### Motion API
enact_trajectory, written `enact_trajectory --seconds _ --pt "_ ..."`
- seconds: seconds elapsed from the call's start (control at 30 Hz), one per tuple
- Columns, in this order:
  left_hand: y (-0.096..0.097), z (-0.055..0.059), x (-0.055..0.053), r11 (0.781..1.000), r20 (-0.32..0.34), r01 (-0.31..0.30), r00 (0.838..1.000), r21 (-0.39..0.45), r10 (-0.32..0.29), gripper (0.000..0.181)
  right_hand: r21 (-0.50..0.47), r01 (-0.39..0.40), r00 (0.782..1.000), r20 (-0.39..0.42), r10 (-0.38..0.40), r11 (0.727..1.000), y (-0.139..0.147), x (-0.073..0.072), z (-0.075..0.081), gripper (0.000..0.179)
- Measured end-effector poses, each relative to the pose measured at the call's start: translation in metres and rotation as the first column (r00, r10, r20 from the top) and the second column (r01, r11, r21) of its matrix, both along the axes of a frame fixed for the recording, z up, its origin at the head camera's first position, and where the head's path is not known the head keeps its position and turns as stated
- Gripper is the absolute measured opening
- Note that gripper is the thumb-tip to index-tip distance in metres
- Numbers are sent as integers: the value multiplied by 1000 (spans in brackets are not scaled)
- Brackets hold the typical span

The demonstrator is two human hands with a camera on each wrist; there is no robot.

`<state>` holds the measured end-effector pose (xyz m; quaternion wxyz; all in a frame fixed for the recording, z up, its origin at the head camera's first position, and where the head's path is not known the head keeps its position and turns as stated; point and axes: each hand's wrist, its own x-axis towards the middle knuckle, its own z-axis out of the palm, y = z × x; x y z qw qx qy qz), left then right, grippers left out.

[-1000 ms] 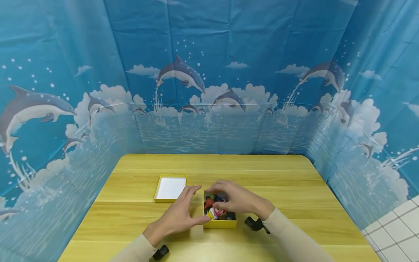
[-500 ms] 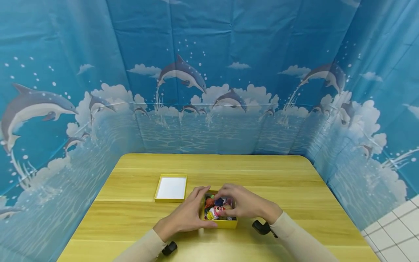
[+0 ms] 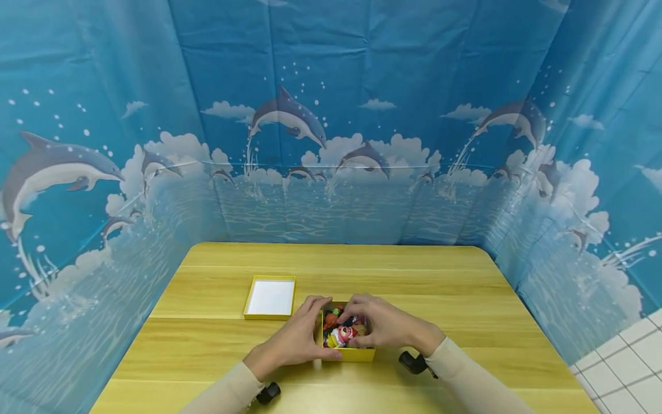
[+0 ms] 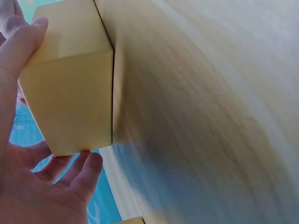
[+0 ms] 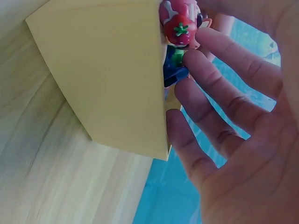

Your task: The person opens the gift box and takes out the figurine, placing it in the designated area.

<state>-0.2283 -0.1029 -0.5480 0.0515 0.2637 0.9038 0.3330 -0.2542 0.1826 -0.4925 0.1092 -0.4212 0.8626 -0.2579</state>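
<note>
My left hand [image 3: 289,342] grips the yellow box [image 3: 347,355] from its left side, thumb on the front wall and fingers round the back. In the left wrist view the box [image 4: 74,102] sits between the thumb and the curled fingers. Inside lie several small toy figures, with an orange-red one [image 3: 331,320] at the left. My right hand [image 3: 390,325] reaches over the right wall, thumb and forefinger around a pink toy figure with a strawberry [image 5: 180,23] at the rim. Beneath its other fingertips shows a blue and green toy [image 5: 174,70]. The right thumb's contact is partly hidden.
A shallow yellow box lid [image 3: 269,315] with a white inside lies left of and behind the box. Both stand on a wood-grain table [image 3: 414,270]. A blue dolphin curtain [image 3: 331,213] hangs around the back and sides.
My left hand moved right and took hold of the box. My right hand shifted slightly right, then its fingers moved among the toy figures. The lid stayed put.
</note>
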Motion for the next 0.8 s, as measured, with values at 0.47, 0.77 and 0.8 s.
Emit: enact_trajectory --seconds 0.47,0.77,0.8 --pt "0 1 -3 1000 4 -7 1000 -6 7 127 50 -2 999 -38 4 999 -7 -5 -4 26" --pt "-1 -2 -6 1000 9 -6 1000 7 6 126 18 -10 1000 -24 10 1000 -9 -7 -6 20" --pt "-1 -2 -7 1000 5 -6 1000 7 6 126 15 -11 1000 -25 12 1000 -9 -7 -6 20"
